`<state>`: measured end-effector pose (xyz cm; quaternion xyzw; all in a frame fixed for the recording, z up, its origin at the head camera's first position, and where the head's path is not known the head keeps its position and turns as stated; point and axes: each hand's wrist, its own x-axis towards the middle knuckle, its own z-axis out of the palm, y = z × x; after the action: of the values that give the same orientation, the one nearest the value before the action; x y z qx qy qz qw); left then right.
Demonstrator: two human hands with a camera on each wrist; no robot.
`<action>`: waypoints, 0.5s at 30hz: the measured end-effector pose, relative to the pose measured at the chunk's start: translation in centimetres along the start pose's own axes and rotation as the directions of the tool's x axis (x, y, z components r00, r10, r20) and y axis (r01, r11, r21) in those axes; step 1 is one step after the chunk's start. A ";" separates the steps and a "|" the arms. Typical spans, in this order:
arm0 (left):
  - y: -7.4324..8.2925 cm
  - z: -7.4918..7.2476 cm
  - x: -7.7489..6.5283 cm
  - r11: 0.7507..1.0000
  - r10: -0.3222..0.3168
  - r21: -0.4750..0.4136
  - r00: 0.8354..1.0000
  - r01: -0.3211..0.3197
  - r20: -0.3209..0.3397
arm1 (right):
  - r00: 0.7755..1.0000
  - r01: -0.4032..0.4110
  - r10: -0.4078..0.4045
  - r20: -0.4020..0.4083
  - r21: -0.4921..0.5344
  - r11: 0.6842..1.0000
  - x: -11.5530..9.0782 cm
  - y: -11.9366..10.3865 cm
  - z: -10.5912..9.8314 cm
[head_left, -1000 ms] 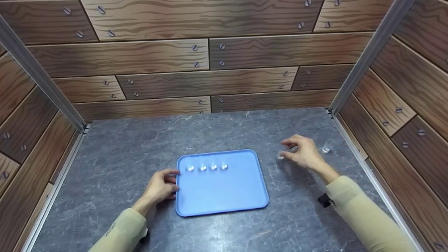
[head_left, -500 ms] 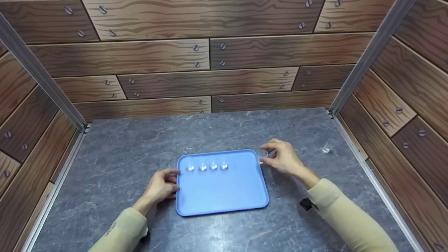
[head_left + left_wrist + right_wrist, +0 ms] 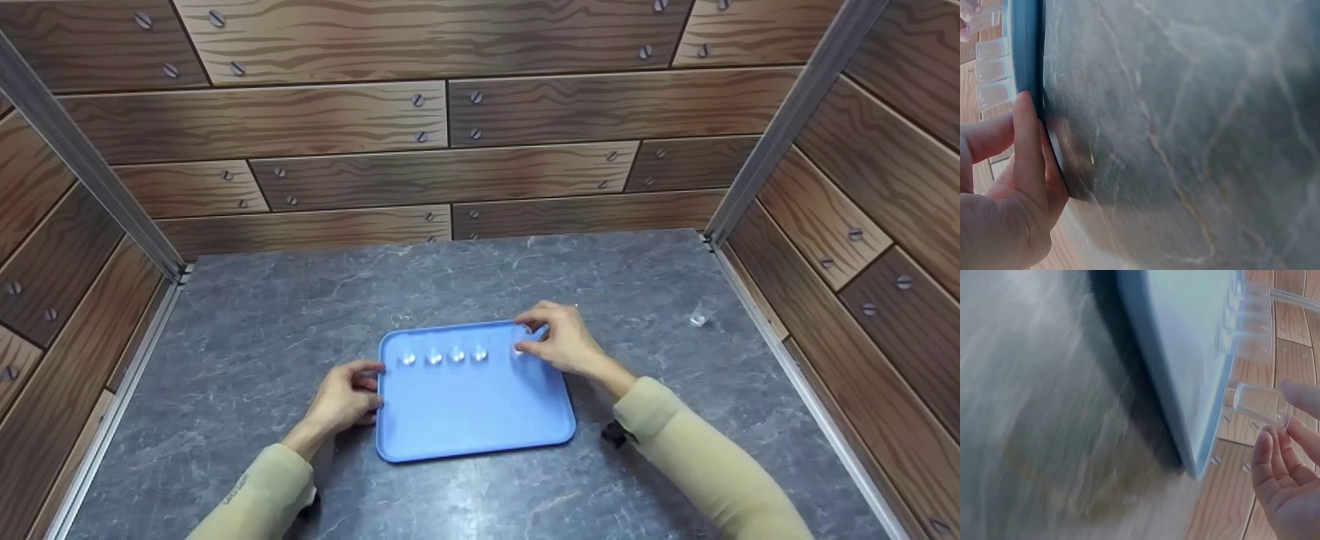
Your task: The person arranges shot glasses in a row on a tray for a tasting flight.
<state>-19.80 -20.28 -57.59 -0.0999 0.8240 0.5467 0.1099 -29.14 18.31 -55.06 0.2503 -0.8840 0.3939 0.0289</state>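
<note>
My right hand (image 3: 562, 341) pinches a small clear shot glass (image 3: 1261, 404) near its rim, between thumb and fingers, over the right back part of the blue tray (image 3: 472, 420). The held glass is upright, its base close to the tray; whether it touches cannot be told. Several matching shot glasses (image 3: 457, 355) stand in a row on the tray's back left part. At the left rim my left hand (image 3: 341, 397) rests with extended fingertips touching the tray edge, as the left wrist view also shows a finger (image 3: 1026, 129) against it.
Another clear shot glass (image 3: 700, 318) stands on the dark marbled table (image 3: 300, 300), right of the tray. Plank-patterned walls (image 3: 450, 112) with metal corner posts enclose the table at the back and sides.
My right hand has carried the shot glass leftward from the table, over the tray's right rim. My left hand and the tray have stayed in place.
</note>
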 end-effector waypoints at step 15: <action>-0.1 0.1 0.1 1.000 -0.004 0.000 1.000 0.004 -0.008 | 0.997 -0.070 0.069 0.019 0.011 0.998 1.4 -0.5 2.7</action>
<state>-19.89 -20.28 -57.79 -0.1037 0.8244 0.5459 0.1078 -29.71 15.53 -56.28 0.2233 -0.8900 0.3976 0.0053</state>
